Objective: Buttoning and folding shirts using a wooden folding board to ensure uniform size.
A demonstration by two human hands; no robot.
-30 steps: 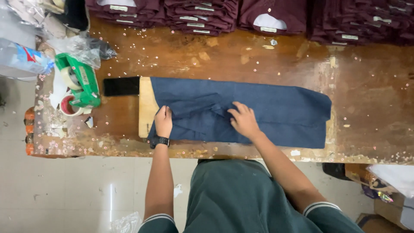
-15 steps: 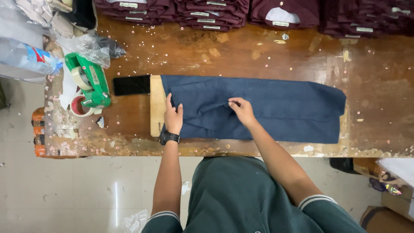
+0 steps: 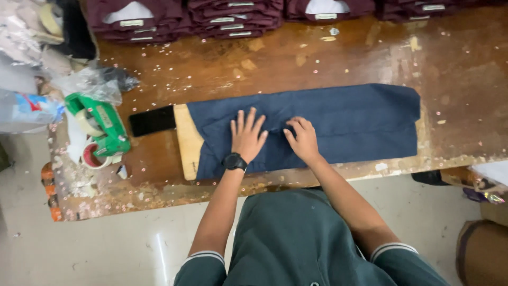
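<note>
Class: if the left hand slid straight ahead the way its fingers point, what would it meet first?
The left hand lies flat on the navy garment; ahead is more cloth, then probably bare wooden table.

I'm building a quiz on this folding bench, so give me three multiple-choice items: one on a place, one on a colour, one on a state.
1. Where is the green tape dispenser? A left of the garment; B right of it; C on it.
2. What colour is the garment? A maroon; B navy blue; C white.
3. How is the left hand? A fisted; B gripping tape; C flat, fingers spread.

A: it sits past the wooden board.
B: only the stacks behind are maroon.
C: palm pressed down beside the right hand.
</note>
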